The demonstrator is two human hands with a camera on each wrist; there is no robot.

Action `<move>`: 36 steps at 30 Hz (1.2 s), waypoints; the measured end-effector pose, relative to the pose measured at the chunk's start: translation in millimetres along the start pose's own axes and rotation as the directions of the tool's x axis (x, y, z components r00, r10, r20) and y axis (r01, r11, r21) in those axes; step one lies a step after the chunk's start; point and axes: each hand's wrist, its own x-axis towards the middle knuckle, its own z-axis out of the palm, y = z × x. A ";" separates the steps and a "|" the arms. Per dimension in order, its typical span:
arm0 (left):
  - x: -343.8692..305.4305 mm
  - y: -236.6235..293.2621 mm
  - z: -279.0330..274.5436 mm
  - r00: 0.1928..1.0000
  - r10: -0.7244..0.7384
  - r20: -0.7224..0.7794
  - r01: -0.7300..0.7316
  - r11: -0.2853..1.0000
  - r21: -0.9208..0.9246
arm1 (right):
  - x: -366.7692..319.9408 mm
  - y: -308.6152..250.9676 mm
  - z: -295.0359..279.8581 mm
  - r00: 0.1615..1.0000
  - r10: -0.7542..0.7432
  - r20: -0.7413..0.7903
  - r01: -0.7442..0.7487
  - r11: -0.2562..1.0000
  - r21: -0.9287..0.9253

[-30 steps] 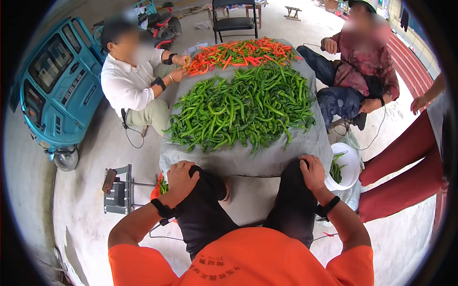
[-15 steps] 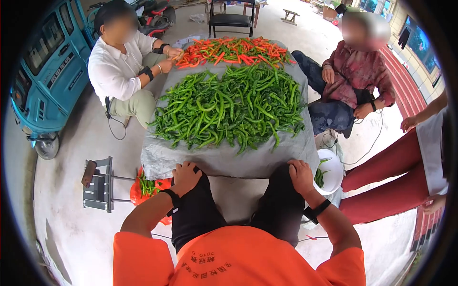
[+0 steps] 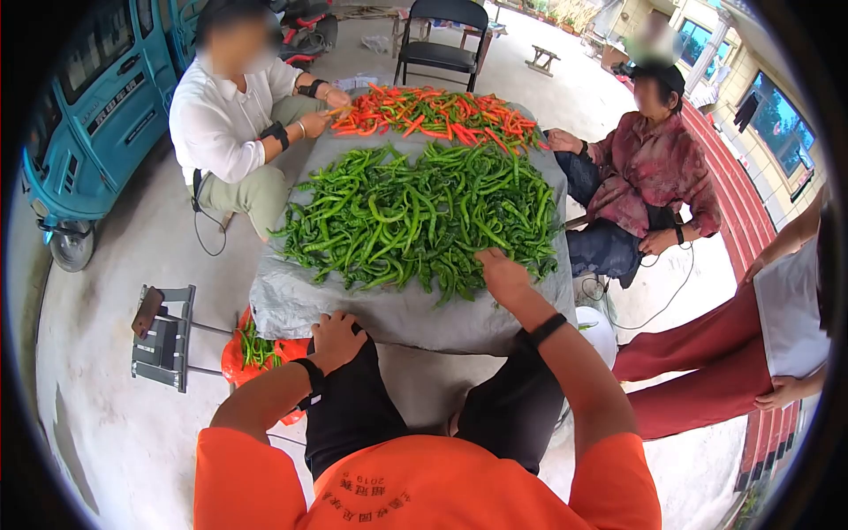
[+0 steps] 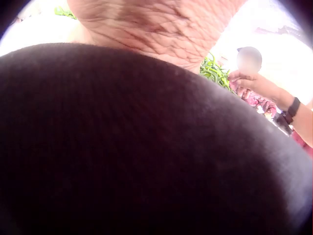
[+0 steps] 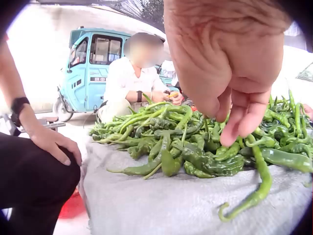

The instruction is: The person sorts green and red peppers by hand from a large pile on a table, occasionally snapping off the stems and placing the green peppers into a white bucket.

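Observation:
A broad heap of long green chili peppers (image 3: 402,221) covers the near part of the sheet-covered table (image 3: 353,318). At the heap's near right edge my right hand (image 3: 508,276) reaches in, fingers pointing down, loosely bent. In the right wrist view the fingertips (image 5: 230,137) are right at the green peppers (image 5: 195,156), with no pepper seen between them. One long pepper (image 5: 259,188) sticks out over the grey sheet below that hand. My left hand (image 3: 337,340) rests on my left knee; its heel shows against dark trouser cloth (image 4: 122,137) in the left wrist view.
Red and green peppers (image 3: 442,113) lie at the table's far end. A person in white (image 3: 221,124) sits left, another in a patterned shirt (image 3: 654,168) right. Low down are a red bag (image 3: 238,358), a white bucket (image 3: 596,336) and a folding stool (image 3: 168,340).
My right hand has left my right knee and moved forward to the green peppers. My left hand stays on the left knee. The person on the right has a hand nearer the table.

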 end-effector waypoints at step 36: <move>-5.5 96.1 -84.8 0.801 0.234 0.551 0.571 -0.023 -0.821 | -55.7 -50.8 -23.4 0.940 0.242 0.241 -0.102 -0.477 0.873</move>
